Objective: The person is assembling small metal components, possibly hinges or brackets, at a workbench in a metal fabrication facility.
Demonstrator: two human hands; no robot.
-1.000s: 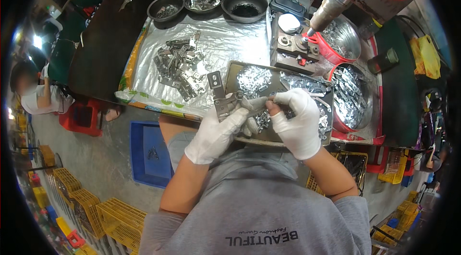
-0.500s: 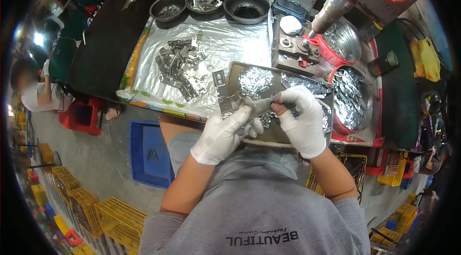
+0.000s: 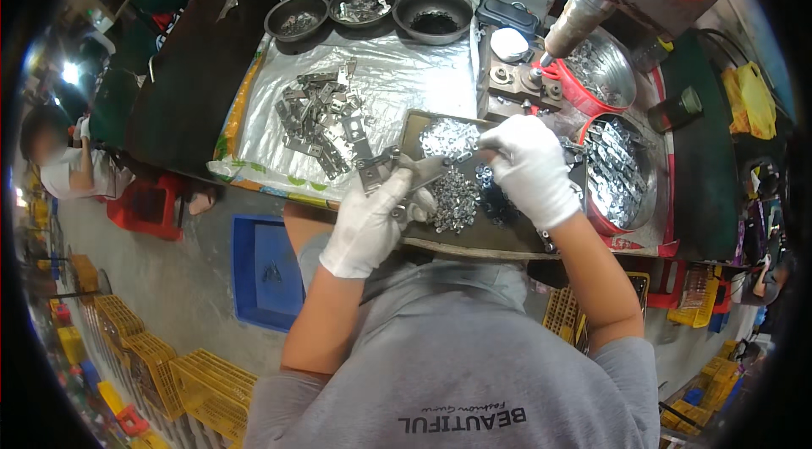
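Drawn away from the white-gloved left hand (image 3: 365, 225), the white-gloved right hand (image 3: 531, 174) hovers over the shallow brown tray (image 3: 414, 233), fingertips bunched near a bright heap of small silver pieces (image 3: 448, 139); whether they grip anything, I cannot tell. Left fingers curl around a flat grey metal bracket (image 3: 370, 175), beside the crinkled silver sheet (image 3: 262, 128).
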